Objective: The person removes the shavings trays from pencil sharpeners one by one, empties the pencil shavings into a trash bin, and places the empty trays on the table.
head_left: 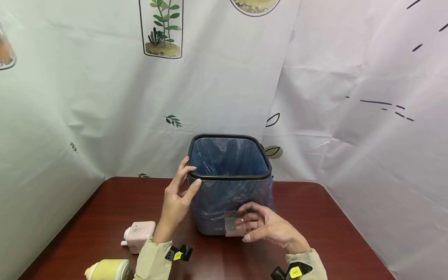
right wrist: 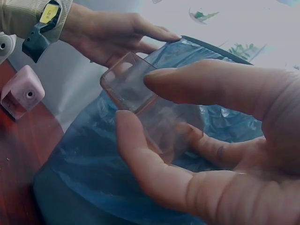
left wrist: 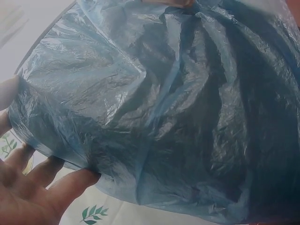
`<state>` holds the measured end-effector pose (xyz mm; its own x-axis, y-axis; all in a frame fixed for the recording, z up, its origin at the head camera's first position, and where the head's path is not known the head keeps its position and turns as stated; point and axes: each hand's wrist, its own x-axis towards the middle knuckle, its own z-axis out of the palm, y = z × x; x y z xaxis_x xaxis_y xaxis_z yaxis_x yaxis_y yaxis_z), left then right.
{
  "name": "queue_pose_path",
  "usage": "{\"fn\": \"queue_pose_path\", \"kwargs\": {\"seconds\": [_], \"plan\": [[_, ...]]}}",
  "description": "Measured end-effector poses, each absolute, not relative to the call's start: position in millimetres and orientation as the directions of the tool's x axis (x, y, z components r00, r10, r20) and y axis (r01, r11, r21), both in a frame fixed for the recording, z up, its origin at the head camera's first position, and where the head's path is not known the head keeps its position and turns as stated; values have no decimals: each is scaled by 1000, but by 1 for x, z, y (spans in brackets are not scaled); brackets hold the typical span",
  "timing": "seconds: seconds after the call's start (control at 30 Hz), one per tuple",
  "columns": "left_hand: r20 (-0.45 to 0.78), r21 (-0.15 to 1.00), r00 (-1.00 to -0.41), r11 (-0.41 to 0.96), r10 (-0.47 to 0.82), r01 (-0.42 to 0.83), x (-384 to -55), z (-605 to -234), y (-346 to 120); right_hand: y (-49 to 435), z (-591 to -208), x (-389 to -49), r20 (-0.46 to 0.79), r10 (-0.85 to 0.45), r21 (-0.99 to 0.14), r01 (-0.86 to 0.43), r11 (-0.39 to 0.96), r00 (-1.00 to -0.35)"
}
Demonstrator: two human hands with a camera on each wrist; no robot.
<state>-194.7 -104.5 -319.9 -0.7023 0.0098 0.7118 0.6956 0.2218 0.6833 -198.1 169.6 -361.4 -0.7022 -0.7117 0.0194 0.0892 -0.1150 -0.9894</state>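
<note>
A trash bin with a black rim stands lined with a blue plastic bag. My left hand holds the bin's near left corner at the rim, thumb on the front and fingers along the side. Low in front of the bin, my right hand pinches a clear plastic drawer between thumb and fingers. The drawer is tilted, and no contents can be made out in it. On the table to the left sits a pink pencil sharpener with a small crank; the right wrist view shows an opening in its body.
A yellow and white rounded object lies at the table's near left, partly cut off by the frame. The dark red wooden table reaches to a white printed cloth backdrop behind the bin and at both sides.
</note>
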Motion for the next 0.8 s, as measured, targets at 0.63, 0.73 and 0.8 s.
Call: {"fn": "queue_pose_path", "kwargs": {"seconds": [0.63,0.73,0.8], "plan": [[708,684,-706,239,7,689,-193,-320,-105,160,-373,-199,-36,-775,-999,30,22,-632],[708,685,-707,242,5,688,-194,-320,-105,159,-374,-198,-46,-763,-999,23,40,-644],[706,686,-708,240,3,686,-194,-320,-105,158,-374,-198,-60,-754,-998,27,56,-655]]}}
